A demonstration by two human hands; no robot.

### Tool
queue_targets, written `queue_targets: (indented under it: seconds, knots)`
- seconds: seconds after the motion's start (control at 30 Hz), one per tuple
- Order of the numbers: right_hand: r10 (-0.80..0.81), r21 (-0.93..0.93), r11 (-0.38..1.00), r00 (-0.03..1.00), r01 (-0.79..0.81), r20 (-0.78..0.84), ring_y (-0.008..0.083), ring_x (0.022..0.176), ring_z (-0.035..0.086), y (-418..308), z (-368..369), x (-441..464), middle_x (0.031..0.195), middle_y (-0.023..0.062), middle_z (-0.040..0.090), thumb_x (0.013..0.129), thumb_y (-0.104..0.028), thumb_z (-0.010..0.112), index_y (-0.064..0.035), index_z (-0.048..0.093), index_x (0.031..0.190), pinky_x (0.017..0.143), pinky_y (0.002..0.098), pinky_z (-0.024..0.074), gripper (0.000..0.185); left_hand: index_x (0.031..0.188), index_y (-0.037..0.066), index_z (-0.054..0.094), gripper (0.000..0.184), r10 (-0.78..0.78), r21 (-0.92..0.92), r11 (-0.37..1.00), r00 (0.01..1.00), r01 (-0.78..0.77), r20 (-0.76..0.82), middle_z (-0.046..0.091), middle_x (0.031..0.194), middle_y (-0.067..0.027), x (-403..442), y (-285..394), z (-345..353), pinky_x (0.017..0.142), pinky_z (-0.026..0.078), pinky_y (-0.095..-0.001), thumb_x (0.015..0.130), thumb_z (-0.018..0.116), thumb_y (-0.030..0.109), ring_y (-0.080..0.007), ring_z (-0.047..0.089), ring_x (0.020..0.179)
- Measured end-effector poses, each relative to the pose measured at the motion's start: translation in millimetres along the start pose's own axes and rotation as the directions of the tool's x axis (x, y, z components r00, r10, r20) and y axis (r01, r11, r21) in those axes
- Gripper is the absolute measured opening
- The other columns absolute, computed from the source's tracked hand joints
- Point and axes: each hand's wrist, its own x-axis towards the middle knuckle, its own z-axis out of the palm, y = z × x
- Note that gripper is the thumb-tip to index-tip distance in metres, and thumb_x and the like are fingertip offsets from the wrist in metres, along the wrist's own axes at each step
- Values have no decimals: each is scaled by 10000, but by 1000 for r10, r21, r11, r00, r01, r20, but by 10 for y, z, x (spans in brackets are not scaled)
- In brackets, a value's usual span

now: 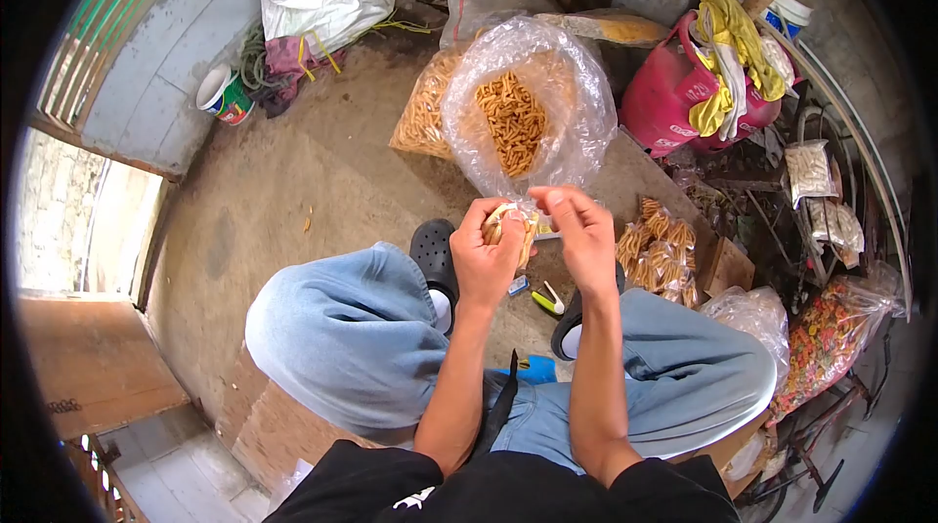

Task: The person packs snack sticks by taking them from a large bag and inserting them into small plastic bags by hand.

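Observation:
A small clear plastic bag of snack sticks point(524, 248) is gripped in my left hand point(482, 259), whose fingers wrap round its side. At the bag's upper end, my right hand point(583, 238) has its thumb and forefinger drawn together, seemingly pinching the clear plastic. Just beyond both hands stands a large open plastic bag point(576, 123), with loose brown snack sticks point(510, 123) inside. On the floor below my hands lie a green and white stapler point(550, 300) and a small blue box point(518, 286).
Several filled snack packets point(660, 254) lie to the right, near a bag of colourful snacks point(826, 337). Another bag of sticks point(425, 108) leans behind the large one. Pink gas cylinders point(669, 88) stand back right; a white bucket point(225, 93) is at left.

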Motion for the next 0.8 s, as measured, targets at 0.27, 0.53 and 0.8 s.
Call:
queue_targets:
  seconds: [0.27,0.53,0.8]
  knots:
    - [604,-787,486,797,-379,-11,266,860,643,2293,-830,-8,917,138,675,734,-296,733,6,647,978,757,347,487,397,955,-14,555,97,12,-39,999,999,-10,42,610,775,-69,7,15,-65,485,550,-264,903,554,68,-106,594,576]
    - [623,-957,90,766,-276,-162,349,1135,524,2738,-489,-1082,1205,180,518,577,-315,867,-36,443,1193,902,448,470,798,936,-19,588,130,1,5,1000,997,-2,71,648,746,-66,12,50,-134,508,531,-237,882,592,100,-95,625,589]
    - [540,-877,389,841,-283,-33,320,1018,579,2891,-648,-1169,1093,205,574,745,-270,754,2,472,1134,839,417,481,552,925,-18,571,100,9,67,998,987,-20,160,632,734,-71,23,79,-164,482,525,-243,895,565,77,-100,608,565]
